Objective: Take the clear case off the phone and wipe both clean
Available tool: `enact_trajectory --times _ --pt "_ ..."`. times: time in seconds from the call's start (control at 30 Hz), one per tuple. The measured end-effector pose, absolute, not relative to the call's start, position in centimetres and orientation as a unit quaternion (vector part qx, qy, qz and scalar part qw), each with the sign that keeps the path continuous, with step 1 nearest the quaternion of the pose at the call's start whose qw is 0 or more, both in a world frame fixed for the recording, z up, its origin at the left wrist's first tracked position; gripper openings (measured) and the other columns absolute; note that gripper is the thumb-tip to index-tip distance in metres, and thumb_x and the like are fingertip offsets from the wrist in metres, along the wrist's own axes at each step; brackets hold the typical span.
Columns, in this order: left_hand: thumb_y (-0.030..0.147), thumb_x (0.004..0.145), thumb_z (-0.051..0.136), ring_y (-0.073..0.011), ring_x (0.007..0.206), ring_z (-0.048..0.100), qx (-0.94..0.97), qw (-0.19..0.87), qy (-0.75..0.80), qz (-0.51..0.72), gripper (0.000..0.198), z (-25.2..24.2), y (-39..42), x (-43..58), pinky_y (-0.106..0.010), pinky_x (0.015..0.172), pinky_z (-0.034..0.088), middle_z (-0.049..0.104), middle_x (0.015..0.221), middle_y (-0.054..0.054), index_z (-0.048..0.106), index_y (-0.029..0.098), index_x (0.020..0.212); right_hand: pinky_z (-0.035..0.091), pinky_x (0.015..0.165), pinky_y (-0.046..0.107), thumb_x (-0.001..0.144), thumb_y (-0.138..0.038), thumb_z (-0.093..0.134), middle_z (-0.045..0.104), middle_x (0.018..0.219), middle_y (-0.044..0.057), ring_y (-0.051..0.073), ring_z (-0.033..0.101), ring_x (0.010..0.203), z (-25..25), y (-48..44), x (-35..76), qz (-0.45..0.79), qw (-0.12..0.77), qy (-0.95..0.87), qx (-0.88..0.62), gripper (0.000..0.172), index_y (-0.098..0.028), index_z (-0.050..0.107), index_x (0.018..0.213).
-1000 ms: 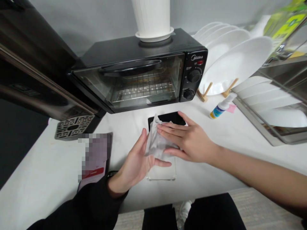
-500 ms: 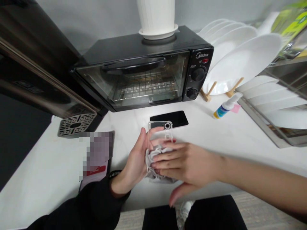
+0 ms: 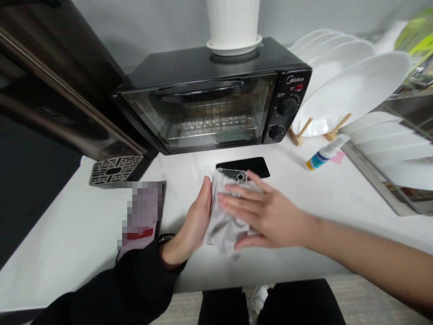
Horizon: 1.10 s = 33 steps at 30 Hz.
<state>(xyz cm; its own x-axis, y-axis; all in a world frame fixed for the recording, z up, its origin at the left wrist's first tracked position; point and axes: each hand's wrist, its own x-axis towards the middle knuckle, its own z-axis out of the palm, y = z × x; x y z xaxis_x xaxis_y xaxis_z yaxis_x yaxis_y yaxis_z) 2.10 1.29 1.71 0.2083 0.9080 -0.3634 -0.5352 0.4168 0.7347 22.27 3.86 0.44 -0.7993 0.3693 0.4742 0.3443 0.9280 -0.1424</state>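
Observation:
A clear phone case (image 3: 233,173) with camera cutouts rests in my left hand (image 3: 193,225), thumb along its left edge and the other fingers hidden behind. Over most of the case lies a light grey cloth (image 3: 221,231). My right hand (image 3: 269,215) holds this cloth against the case, its fingers laid fairly flat across it. Just beyond the case a black phone (image 3: 260,167) lies on the white counter, partly covered from view by the case and my right fingers.
Behind stands a black toaster oven (image 3: 203,119) bearing a white pot (image 3: 233,22). At right are a spray bottle (image 3: 324,155), white plates (image 3: 358,90) and a metal rack (image 3: 389,198). A dark-edged item (image 3: 160,212), partly pixelated, and a drip tray (image 3: 113,170) are at left.
My right hand has slid up the case, and the cloth, bunched low before, now spreads over most of it. The view has shifted slightly left.

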Motion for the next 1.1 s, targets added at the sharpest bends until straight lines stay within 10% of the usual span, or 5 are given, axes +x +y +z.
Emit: enact_trajectory --times 0.2,0.33,0.5,0.87,1.1 --pt "0.058 0.105 0.047 -0.0217 0.074 0.075 0.230 0.718 0.456 0.472 0.051 2.2 1.1 2.0 -0.029 0.064 0.057 0.080 0.092 -0.006 0.066 0.020 0.133 0.020 0.134 0.051 0.107 -0.057 0.051 0.070 0.143 0.010 0.023 0.061 0.140 0.4 4.0 22.4 0.038 0.251 -0.959 -0.129 0.054 -0.013 0.069 0.135" --pt "0.054 0.106 0.050 -0.0271 0.088 0.078 0.176 0.742 0.463 0.451 0.055 2.2 0.9 2.2 -0.033 0.070 0.060 0.081 0.105 -0.010 0.060 0.019 0.146 0.022 0.129 0.066 0.105 -0.064 0.049 0.057 0.155 0.020 0.035 0.054 0.146 0.6 4.5 22.6 0.017 0.238 -0.944 -0.228 0.074 -0.007 0.055 0.151" --pt "0.056 0.105 0.051 -0.0212 0.078 0.077 0.220 0.714 0.453 0.485 0.049 1.7 1.0 2.2 -0.028 0.068 0.059 0.080 0.093 -0.007 0.068 0.018 0.130 0.027 0.133 0.048 0.104 -0.066 0.050 0.067 0.146 0.013 0.026 0.053 0.147 0.5 3.7 22.0 0.053 0.235 -0.967 -0.088 0.072 -0.008 0.062 0.144" --pt "0.051 0.108 0.046 -0.0313 0.138 0.061 0.181 0.808 0.326 0.457 0.058 2.3 0.6 2.3 -0.047 0.114 0.049 0.066 0.148 -0.009 0.044 0.027 0.161 0.028 0.128 0.063 0.094 -0.080 0.051 0.032 0.168 0.027 0.037 0.031 0.160 0.6 4.3 22.5 0.018 0.218 -0.949 -0.226 0.105 -0.002 0.035 0.162" --pt "0.060 0.107 0.043 -0.0308 0.117 0.073 0.231 0.773 0.360 0.468 0.063 2.7 0.9 1.9 -0.049 0.100 0.057 0.067 0.144 -0.012 0.035 0.033 0.163 0.026 0.132 0.052 0.103 -0.068 0.050 0.061 0.152 0.018 0.027 0.054 0.147 0.7 4.1 22.6 0.050 0.230 -0.959 -0.156 0.078 -0.005 0.055 0.150"
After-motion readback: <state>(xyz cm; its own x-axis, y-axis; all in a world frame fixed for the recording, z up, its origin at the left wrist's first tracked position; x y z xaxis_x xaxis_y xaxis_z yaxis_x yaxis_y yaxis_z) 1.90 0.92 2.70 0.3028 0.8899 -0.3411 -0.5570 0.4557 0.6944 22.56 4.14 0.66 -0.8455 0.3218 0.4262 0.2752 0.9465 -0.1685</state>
